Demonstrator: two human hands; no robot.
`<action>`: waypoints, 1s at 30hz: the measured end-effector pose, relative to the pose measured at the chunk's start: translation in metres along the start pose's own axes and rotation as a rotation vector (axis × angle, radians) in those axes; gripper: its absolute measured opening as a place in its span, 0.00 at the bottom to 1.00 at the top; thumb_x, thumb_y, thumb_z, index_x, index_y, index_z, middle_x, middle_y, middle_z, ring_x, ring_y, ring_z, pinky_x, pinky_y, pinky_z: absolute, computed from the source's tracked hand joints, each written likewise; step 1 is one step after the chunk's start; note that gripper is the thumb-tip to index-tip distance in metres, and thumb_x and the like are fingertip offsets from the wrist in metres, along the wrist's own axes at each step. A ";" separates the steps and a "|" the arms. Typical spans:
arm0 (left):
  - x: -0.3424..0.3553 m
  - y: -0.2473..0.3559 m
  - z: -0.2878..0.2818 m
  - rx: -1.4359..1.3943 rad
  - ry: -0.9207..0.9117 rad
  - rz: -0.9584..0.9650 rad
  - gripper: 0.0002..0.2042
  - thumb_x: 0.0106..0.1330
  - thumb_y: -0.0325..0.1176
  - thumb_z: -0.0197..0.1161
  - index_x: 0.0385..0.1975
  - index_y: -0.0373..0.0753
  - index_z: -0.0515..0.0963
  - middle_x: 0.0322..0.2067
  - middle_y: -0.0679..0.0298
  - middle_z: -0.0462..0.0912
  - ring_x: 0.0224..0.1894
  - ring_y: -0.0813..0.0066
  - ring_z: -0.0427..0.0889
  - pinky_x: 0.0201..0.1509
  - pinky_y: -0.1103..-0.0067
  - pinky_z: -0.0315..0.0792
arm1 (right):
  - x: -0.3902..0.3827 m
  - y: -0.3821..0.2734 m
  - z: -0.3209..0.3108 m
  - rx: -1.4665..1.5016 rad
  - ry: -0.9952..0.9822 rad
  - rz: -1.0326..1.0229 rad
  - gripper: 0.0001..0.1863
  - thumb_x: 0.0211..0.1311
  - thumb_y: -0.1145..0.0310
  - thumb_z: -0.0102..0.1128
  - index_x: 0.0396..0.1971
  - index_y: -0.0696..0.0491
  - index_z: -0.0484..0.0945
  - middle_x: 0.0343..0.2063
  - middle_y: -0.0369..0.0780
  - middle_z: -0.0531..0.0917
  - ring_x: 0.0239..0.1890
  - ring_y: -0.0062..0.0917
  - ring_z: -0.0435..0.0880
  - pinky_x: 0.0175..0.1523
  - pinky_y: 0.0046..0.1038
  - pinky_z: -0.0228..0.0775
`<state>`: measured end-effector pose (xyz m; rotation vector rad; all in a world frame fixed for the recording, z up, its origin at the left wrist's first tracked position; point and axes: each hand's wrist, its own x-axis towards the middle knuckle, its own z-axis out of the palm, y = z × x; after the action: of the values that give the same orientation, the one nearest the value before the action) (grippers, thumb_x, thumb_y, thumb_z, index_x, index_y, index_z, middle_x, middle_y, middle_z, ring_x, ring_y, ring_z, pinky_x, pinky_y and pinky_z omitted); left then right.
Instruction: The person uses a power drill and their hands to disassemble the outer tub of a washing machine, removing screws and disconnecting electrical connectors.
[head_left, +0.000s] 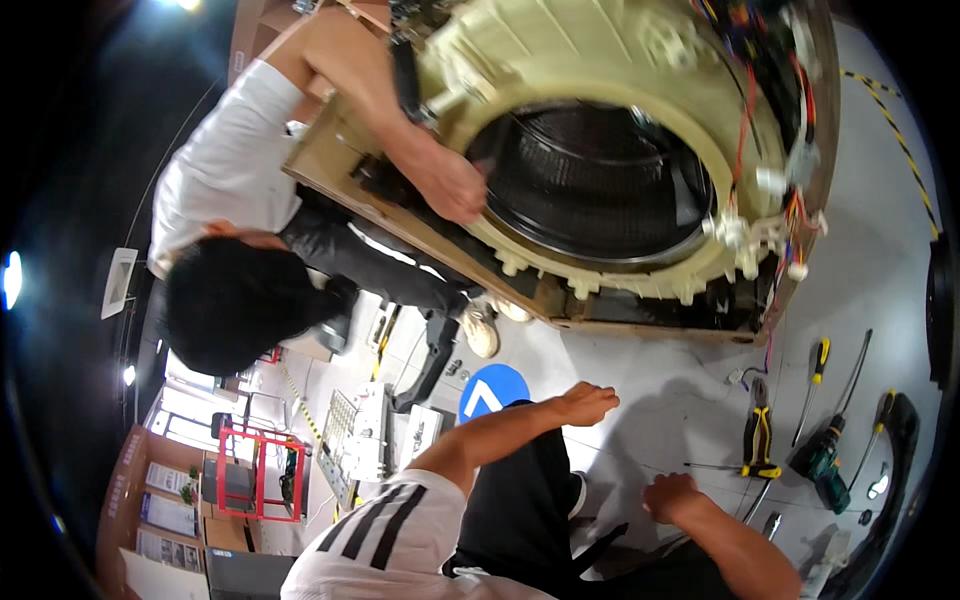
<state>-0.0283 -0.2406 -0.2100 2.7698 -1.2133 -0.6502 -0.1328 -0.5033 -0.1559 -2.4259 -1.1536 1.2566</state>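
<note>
My left hand [588,404] is held over the floor in front of the opened washing machine [590,320], its fingers loosely curled with nothing visible in them. Lower and to the right, my right hand [670,496] is curled into a loose fist beside my leg, and I see nothing in it. Nearest to it lie pliers [760,430] with yellow and black handles and a yellow-handled screwdriver [762,470]. The machine's cream tub [590,82] surrounds a dark metal drum [590,175]. A co-worker's closed hand [455,187], blurred, is at the tub's left rim.
The co-worker [240,300] bends over the machine's left side. Loose coloured wires [790,210] hang at its right. A green cordless drill [826,465] and another screwdriver [819,362] lie on the floor at right. A blue round floor marker [490,388] is near my left forearm.
</note>
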 end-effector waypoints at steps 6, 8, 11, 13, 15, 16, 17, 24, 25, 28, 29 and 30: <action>-0.043 0.094 -0.082 -0.589 -0.026 -0.284 0.12 0.57 0.30 0.53 0.41 0.38 0.72 0.39 0.57 0.75 0.40 0.60 0.77 0.43 0.71 0.70 | -0.087 -0.024 -0.033 0.602 0.529 0.039 0.14 0.54 0.64 0.54 0.38 0.54 0.77 0.33 0.47 0.81 0.37 0.35 0.80 0.42 0.35 0.72; -0.063 0.126 -0.114 -0.678 0.028 -0.278 0.11 0.57 0.31 0.53 0.40 0.37 0.72 0.37 0.57 0.76 0.38 0.60 0.77 0.42 0.71 0.70 | -0.122 -0.045 -0.064 0.918 0.681 0.092 0.13 0.54 0.66 0.56 0.38 0.56 0.77 0.30 0.48 0.81 0.34 0.34 0.82 0.40 0.32 0.73; -0.082 0.167 -0.169 -0.732 0.037 -0.226 0.10 0.58 0.31 0.53 0.38 0.37 0.73 0.35 0.56 0.77 0.37 0.59 0.77 0.42 0.70 0.70 | -0.176 -0.068 -0.093 1.088 0.810 0.130 0.13 0.54 0.69 0.57 0.38 0.59 0.76 0.27 0.48 0.81 0.31 0.33 0.83 0.38 0.28 0.74; -0.101 0.188 -0.211 -0.775 -0.105 -0.254 0.11 0.57 0.32 0.53 0.38 0.36 0.74 0.39 0.54 0.76 0.42 0.57 0.76 0.45 0.69 0.70 | -0.207 -0.083 -0.125 1.137 0.773 0.225 0.12 0.57 0.71 0.55 0.39 0.61 0.75 0.27 0.43 0.81 0.32 0.24 0.82 0.38 0.23 0.73; -0.125 0.198 -0.225 -0.819 -0.046 -0.272 0.11 0.58 0.33 0.53 0.38 0.36 0.74 0.38 0.54 0.77 0.40 0.57 0.77 0.43 0.69 0.71 | -0.224 -0.097 -0.134 1.252 0.774 0.260 0.12 0.58 0.71 0.55 0.39 0.62 0.74 0.27 0.42 0.81 0.32 0.22 0.82 0.38 0.22 0.73; -0.137 0.206 -0.246 -0.859 -0.022 -0.289 0.11 0.58 0.33 0.53 0.37 0.37 0.75 0.35 0.54 0.78 0.38 0.57 0.78 0.42 0.69 0.72 | -0.234 -0.105 -0.140 1.308 0.807 0.273 0.12 0.58 0.70 0.55 0.39 0.61 0.75 0.27 0.43 0.82 0.32 0.23 0.82 0.38 0.22 0.73; -0.146 0.203 -0.267 -0.893 0.007 -0.306 0.11 0.57 0.33 0.53 0.36 0.37 0.76 0.33 0.54 0.79 0.36 0.57 0.78 0.40 0.69 0.72 | -0.237 -0.112 -0.148 1.360 0.847 0.278 0.12 0.58 0.69 0.55 0.39 0.60 0.76 0.27 0.43 0.82 0.31 0.24 0.82 0.37 0.22 0.73; -0.285 0.180 -0.276 -1.395 0.214 -0.823 0.08 0.62 0.28 0.55 0.38 0.34 0.74 0.29 0.62 0.78 0.30 0.76 0.79 0.30 0.81 0.74 | -0.278 -0.180 -0.189 1.123 0.822 0.227 0.10 0.57 0.69 0.54 0.38 0.54 0.76 0.25 0.41 0.81 0.29 0.26 0.83 0.35 0.23 0.73; -0.311 0.176 -0.266 -1.355 0.157 -0.982 0.09 0.62 0.30 0.54 0.38 0.34 0.75 0.28 0.62 0.79 0.28 0.75 0.80 0.29 0.81 0.75 | -0.284 -0.185 -0.192 1.156 0.801 0.198 0.09 0.57 0.70 0.53 0.36 0.55 0.76 0.25 0.41 0.81 0.29 0.26 0.83 0.34 0.23 0.73; -0.355 0.200 -0.304 -1.358 0.141 -1.249 0.10 0.60 0.33 0.54 0.35 0.34 0.76 0.26 0.61 0.81 0.24 0.75 0.80 0.26 0.80 0.74 | -0.315 -0.195 -0.211 1.150 0.725 0.165 0.06 0.57 0.72 0.51 0.33 0.56 0.75 0.23 0.41 0.81 0.29 0.25 0.83 0.33 0.23 0.72; -0.372 0.208 -0.303 -1.335 0.120 -1.289 0.10 0.60 0.34 0.54 0.35 0.34 0.76 0.26 0.61 0.81 0.24 0.74 0.81 0.24 0.80 0.74 | -0.321 -0.193 -0.215 1.141 0.711 0.166 0.06 0.57 0.73 0.51 0.32 0.56 0.75 0.23 0.41 0.80 0.28 0.24 0.83 0.33 0.23 0.72; -0.387 0.218 -0.297 -1.341 0.072 -1.321 0.11 0.61 0.35 0.54 0.37 0.35 0.76 0.28 0.61 0.81 0.25 0.74 0.81 0.24 0.80 0.74 | -0.330 -0.193 -0.214 1.132 0.688 0.175 0.06 0.56 0.73 0.50 0.32 0.56 0.75 0.23 0.41 0.80 0.28 0.24 0.83 0.33 0.23 0.72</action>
<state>-0.2958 -0.1513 0.2437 1.8566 0.9985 -0.8394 -0.1915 -0.5648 0.2739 -1.7713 0.0266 0.6574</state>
